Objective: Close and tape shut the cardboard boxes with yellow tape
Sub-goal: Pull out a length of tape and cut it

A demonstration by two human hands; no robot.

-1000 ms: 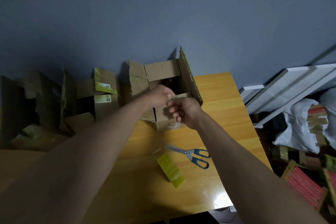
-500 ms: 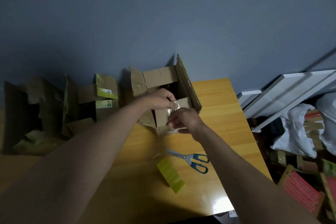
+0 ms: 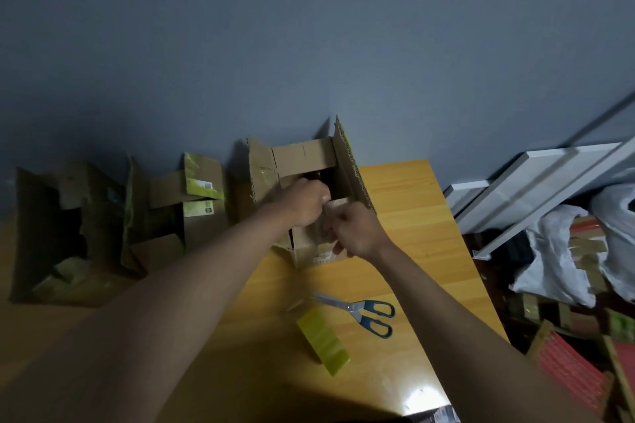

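An open cardboard box (image 3: 302,158) stands at the far side of the wooden table (image 3: 412,203), its left, back and right flaps upright. My left hand (image 3: 304,201) grips the top edge of the near flap. My right hand (image 3: 354,233) pinches the same near flap just to the right, over the box's front face. A strip of yellow tape (image 3: 323,342) lies flat on the table in front of the box. Blue-handled scissors (image 3: 364,312) lie beside it to the right.
Two more open cardboard boxes, one with yellow tape patches (image 3: 192,203) and a darker one (image 3: 65,230), stand to the left along the grey wall. Off the table's right edge lie white boards (image 3: 536,182), white bags (image 3: 556,251) and cardboard scraps.
The view has tilted up a little, so the box sits lower in frame. Both hands stay on the near flap; the right hand has shifted slightly lower along the box front.
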